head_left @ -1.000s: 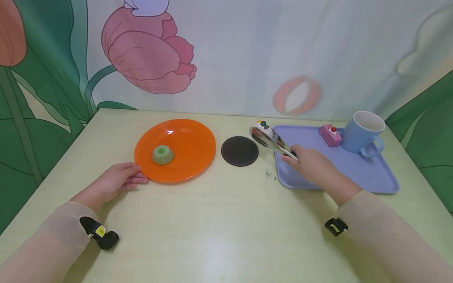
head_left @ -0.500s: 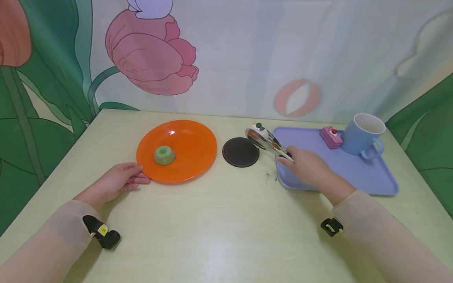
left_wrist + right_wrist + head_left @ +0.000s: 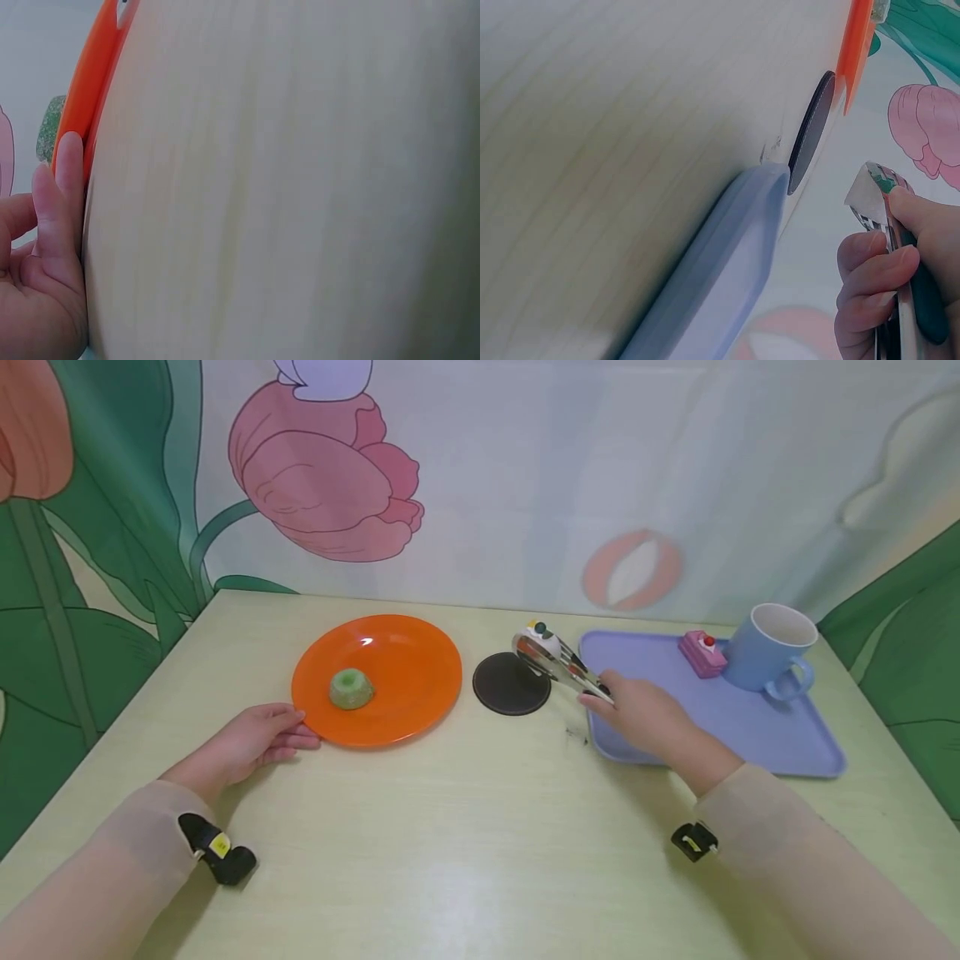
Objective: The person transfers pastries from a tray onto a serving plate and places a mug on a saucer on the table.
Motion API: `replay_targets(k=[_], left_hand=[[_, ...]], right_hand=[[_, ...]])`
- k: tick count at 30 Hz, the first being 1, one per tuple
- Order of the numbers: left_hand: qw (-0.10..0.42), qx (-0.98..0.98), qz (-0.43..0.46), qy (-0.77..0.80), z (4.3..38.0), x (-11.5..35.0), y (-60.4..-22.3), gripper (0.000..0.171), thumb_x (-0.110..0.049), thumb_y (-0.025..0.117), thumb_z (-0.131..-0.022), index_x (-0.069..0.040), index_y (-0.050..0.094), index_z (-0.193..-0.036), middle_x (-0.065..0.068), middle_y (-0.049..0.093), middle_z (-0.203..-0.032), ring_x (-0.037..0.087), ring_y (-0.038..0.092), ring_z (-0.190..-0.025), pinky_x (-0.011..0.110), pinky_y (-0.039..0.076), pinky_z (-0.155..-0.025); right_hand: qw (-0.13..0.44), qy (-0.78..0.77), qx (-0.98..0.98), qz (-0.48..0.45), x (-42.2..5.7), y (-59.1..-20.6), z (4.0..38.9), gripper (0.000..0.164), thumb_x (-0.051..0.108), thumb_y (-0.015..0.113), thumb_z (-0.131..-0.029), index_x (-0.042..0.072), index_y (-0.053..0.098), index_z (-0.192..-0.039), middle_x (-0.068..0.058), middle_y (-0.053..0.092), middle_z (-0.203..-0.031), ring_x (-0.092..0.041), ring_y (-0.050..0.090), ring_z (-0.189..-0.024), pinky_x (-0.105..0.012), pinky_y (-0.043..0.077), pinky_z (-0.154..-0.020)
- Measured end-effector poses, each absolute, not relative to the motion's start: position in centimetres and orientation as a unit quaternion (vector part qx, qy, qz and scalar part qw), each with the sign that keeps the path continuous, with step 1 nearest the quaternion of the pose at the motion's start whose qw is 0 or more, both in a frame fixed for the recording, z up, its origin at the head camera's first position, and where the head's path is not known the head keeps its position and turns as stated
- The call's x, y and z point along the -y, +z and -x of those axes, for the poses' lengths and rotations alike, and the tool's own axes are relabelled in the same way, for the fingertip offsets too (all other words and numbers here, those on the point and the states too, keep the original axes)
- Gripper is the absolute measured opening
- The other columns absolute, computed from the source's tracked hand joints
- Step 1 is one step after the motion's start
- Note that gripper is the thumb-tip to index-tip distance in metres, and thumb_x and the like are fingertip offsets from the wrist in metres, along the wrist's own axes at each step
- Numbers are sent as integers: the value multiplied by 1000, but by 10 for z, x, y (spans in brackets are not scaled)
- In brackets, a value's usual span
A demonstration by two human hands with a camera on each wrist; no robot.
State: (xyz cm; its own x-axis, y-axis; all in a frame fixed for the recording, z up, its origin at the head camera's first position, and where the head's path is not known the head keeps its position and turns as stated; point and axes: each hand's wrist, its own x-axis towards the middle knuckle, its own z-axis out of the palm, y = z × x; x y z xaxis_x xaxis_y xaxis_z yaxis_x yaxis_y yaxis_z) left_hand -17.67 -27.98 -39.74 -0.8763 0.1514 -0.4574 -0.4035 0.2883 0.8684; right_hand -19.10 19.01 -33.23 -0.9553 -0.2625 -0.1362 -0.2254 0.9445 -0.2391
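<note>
My left hand (image 3: 258,745) holds the left rim of an orange plate (image 3: 408,693), thumb and forefinger at the edge. On that plate sits a small green ring-topped toy cake (image 3: 350,688). My right hand (image 3: 651,714) grips metal tongs (image 3: 573,675), fingers curled round the handles in the right wrist view. Between the tongs' ends is a small white toy cake (image 3: 546,643) with green and yellow bits on top, partly hidden by the metal. It is held up in the air and overlaps the back right of a round black coaster (image 3: 510,685) in the head view.
A lavender tray (image 3: 720,731) lies at the right, bearing a pink toy cake slice (image 3: 702,655) with a red top and a blue mug (image 3: 761,652). A flower-printed curtain (image 3: 487,485) hangs behind the table (image 3: 450,843).
My right hand has moved left with the tongs and white cake, from near the tray's corner to over the coaster's edge. My left hand stays at the plate's rim.
</note>
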Motion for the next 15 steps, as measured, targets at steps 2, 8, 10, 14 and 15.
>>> replay_targets(k=[2,8,10,14,15], left_hand=[[235,-769,81,589,177,280,-397,57,-31,40,-101,4,24,-142,4,68,-97,10,66,-90,18,51,-75],[235,-771,80,587,177,279,-398,56,-30,40,-101,4,25,-142,3,67,-97,9,66,-90,18,51,-75],[234,-770,78,588,177,279,-398,55,-30,40,-101,5,26,-141,3,67,-97,9,66,-89,18,51,-74],[234,-770,73,589,177,280,-399,53,-29,39,-101,7,27,-139,3,67,-96,9,66,-88,18,51,-73],[234,-770,72,590,177,280,-399,53,-29,39,-101,7,28,-139,3,68,-96,9,66,-88,18,51,-73]], right_hand=[[85,-111,-983,122,-190,-333,191,63,48,44,-96,-4,42,-131,-28,58,-115,-43,56,-104,-55,44,-86],[93,-108,-982,121,-189,-335,193,65,47,42,-97,-5,38,-135,-29,54,-121,-44,54,-107,-56,43,-87],[92,-107,-982,123,-189,-335,194,62,47,42,-97,-5,41,-132,-28,58,-114,-43,56,-102,-56,44,-84],[95,-111,-981,124,-187,-335,195,54,47,43,-96,-1,47,-120,-17,61,-90,-33,60,-83,-49,47,-71],[97,-113,-981,123,-187,-335,196,52,47,44,-96,0,47,-117,-15,60,-85,-31,59,-79,-48,46,-68]])
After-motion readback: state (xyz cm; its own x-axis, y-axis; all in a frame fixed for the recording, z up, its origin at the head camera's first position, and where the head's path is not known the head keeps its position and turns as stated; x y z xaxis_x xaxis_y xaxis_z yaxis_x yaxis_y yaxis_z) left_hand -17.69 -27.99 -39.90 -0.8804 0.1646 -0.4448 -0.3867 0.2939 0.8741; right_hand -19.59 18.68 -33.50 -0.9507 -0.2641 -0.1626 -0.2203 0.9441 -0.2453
